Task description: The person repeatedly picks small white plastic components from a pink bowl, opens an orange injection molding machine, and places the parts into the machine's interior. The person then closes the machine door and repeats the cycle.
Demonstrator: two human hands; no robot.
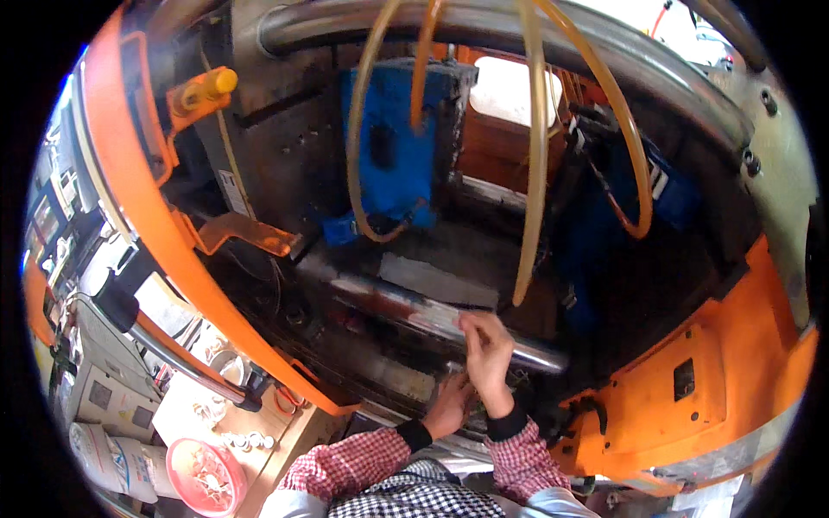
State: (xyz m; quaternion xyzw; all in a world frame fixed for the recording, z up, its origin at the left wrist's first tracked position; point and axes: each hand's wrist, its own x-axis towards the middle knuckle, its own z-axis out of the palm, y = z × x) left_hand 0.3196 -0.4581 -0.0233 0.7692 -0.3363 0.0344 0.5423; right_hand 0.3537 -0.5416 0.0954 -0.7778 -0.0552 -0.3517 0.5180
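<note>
A long, shiny, round metal bar (pixel 436 318) slants by the right hand (pixel 489 356), its fingertips bunched together — the left hand (pixel 448 406) is on the bar's near side, fingers too hidden to tell.

Reached forward with left forearm (pixel 354 464) slanting rightward and right forearm (pixel 525 455) slanting leftward, held right hand (pixel 490 356) farther out with fingers bent, held left hand (pixel 447 406) lower, near right wrist (pixel 503 413), with fingertips hard to make out.
</note>
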